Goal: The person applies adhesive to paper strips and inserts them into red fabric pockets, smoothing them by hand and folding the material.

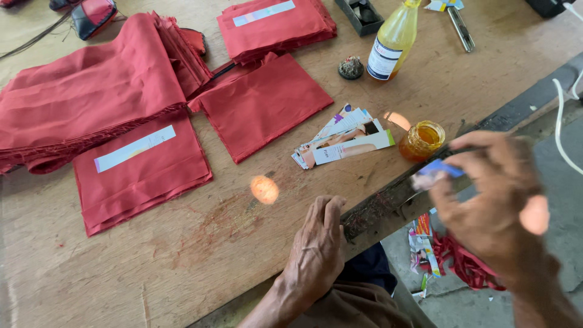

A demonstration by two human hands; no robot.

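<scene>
card strip (438, 169) in right hand (495, 206) (blurred)

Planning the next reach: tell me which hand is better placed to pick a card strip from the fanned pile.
Left, probably. The left hand rests flat and empty on the table edge, while the right hand pinches a blue strip beside the jar. The pile lies ahead.

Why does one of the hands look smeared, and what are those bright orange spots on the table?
Head view: the right hand is motion-blurred, and so is the small blue strip it holds; the left hand resting on the wooden table is sharp. The orange spots look like patches of light falling on the surfaces; another lies on the right hand. Lighting is otherwise soft daylight.
</scene>
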